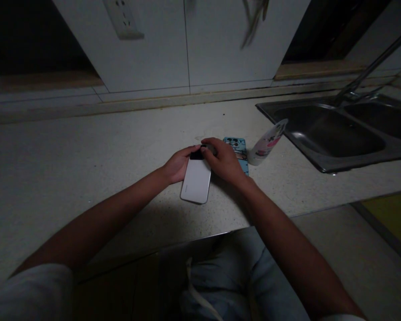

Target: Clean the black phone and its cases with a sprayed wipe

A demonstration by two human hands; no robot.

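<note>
A white phone [196,180] lies back-up on the pale countertop [87,151], its dark camera block at the far end. My left hand [177,164] grips the phone's left edge near that end, fingers curled round it. My right hand [223,160] is closed over the phone's top right corner, fingertips pinched at the camera block. What the fingertips hold there is too dark to make out. A blue patterned phone case [238,145] lies flat just beyond my right hand, partly covered by it.
A small white cup with pink print [266,142] stands tilted right of the case. A steel double sink [337,133] with a tap [370,67] fills the right side. A wall socket [124,20] sits on the tiled wall behind. The counter's front edge runs close to my lap.
</note>
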